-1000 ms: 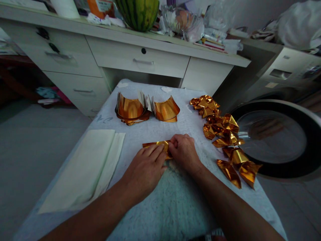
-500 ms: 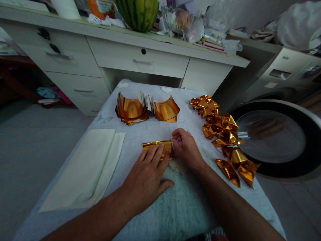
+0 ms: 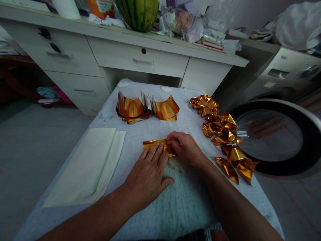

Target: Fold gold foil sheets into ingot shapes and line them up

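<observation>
A folded strip of gold foil paper (image 3: 149,144) lies on the cloth-covered surface in front of me. My left hand (image 3: 147,172) rests flat on it, fingers stretched out and thumb apart. At the strip's right end, my right hand (image 3: 187,148) has its fingers curled in and pinches the foil edge; the fingertips are partly hidden. Beyond the hands stand two curved stacks of gold foil sheets, the left stack (image 3: 131,107) and the right stack (image 3: 166,108). Several folded gold foil pieces (image 3: 237,154) lie in a row to the right of my right hand.
White folded sheets (image 3: 82,167) lie on the left of the cloth-covered table (image 3: 185,207). A white desk with drawers (image 3: 140,60) stands behind, a watermelon (image 3: 137,13) on top. On the right, the open round door (image 3: 271,137) of a washing machine (image 3: 288,63) reaches close to the table.
My right hand has moved slightly left, over the right end of the gold foil paper. The left hand stays almost in place on the foil.
</observation>
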